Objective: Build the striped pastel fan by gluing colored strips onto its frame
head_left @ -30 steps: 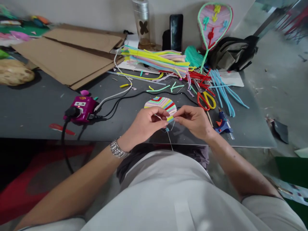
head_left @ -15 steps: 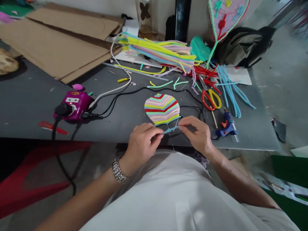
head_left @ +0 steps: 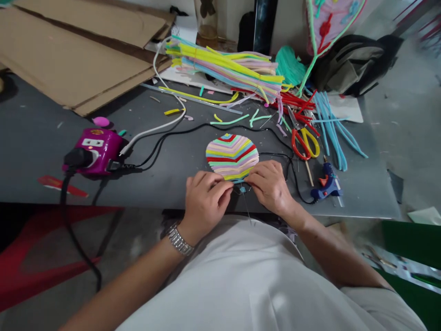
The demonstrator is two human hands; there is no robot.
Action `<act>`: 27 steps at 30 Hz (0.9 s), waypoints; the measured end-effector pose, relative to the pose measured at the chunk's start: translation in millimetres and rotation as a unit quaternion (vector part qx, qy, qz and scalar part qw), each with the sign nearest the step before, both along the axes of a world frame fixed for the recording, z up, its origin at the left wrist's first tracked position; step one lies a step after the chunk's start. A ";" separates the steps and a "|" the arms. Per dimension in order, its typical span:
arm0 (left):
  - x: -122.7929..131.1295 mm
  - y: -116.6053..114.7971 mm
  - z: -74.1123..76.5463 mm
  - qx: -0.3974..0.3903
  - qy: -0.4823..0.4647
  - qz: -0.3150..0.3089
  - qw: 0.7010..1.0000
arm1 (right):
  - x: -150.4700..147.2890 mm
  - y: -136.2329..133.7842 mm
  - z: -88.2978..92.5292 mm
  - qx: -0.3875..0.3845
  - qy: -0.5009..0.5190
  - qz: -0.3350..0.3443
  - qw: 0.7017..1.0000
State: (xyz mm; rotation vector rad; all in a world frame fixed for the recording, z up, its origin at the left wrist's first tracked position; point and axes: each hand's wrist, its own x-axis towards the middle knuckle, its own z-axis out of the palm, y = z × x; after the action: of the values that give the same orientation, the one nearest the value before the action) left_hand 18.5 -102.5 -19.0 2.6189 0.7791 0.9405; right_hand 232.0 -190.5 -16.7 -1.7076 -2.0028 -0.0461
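Observation:
A round fan-shaped piece made of striped coloured strips [head_left: 232, 155] lies flat on the dark grey table [head_left: 41, 151] near its front edge. My left hand [head_left: 205, 202] and my right hand [head_left: 270, 186] rest at the piece's near tip, fingers pinched together on a short light-blue strip [head_left: 242, 188] between them. A thin wire or stick runs from that tip toward my body. A metal watch sits on my left wrist.
A blue glue gun [head_left: 326, 182] and red-and-yellow scissors [head_left: 304, 141] lie to the right. A purple power socket [head_left: 97, 150] with cables sits to the left. Bundles of coloured strips [head_left: 227, 69], cardboard sheets [head_left: 79, 55] and a dark bag [head_left: 354, 62] fill the back.
The striped piece went from held up in both hands to lying flat on the table. Both hands dropped to its near tip and closed in on the blue strip. The view tilted down.

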 end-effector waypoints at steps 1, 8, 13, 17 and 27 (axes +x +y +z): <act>-2.6 -2.4 -0.1 0.000 -0.011 -0.001 1.000 | -0.5 -0.2 -0.4 0.003 -0.007 -0.002 1.000; -16.6 -26.0 -5.6 -0.030 -0.034 -0.068 0.997 | -5.2 -1.3 -1.8 0.007 -0.038 -0.006 0.999; -12.8 -30.5 -8.4 -0.015 -0.012 -0.097 0.995 | -5.7 -2.1 -1.9 0.020 -0.048 -0.005 0.999; -8.4 -28.7 -5.8 0.010 0.035 -0.103 0.994 | -5.9 -1.8 -1.5 0.035 -0.047 -0.003 0.998; -3.9 -29.8 -5.6 0.029 0.077 -0.085 0.993 | -6.7 -3.2 -3.5 0.081 0.015 -0.040 0.996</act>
State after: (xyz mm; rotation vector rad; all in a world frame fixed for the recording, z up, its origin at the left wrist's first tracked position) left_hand 14.6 -132.3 -24.7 2.7816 0.5591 0.7322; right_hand 225.3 -193.7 -20.2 -1.6727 -1.8550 -0.2034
